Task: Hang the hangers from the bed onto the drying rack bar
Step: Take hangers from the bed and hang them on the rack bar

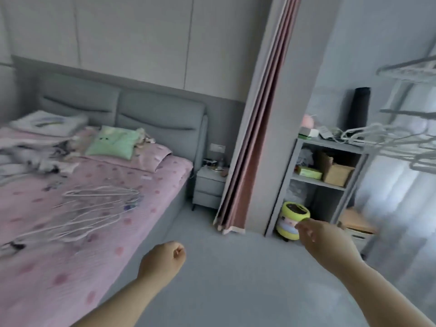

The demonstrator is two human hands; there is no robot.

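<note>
White wire hangers (pixel 89 211) are left heaped on the pink bed (pixel 141 185); left hand (pixel 165 258) is fisted empty, right hand (pixel 313 234) loosely curled, its grip empty, drying rack (pixel 405 142) already partly hung.

- Pale panelled wall (pixel 132 38) runs behind a grey padded headboard (pixel 122 109).
- The bed (pixel 146 185) wears a pink dotted sheet, a green pillow (pixel 113 143) near its head.
- A grey nightstand (pixel 207 187) stands just beside the bed (small clutter on top, too blurred to name).
- Pink curtain (pixel 257 128) hangs against a grey column.
- Grey open shelf unit (pixel 330 166) stands to the right.
- Smooth grey floor (pixel 236 279); soft daylight at far right.
</note>
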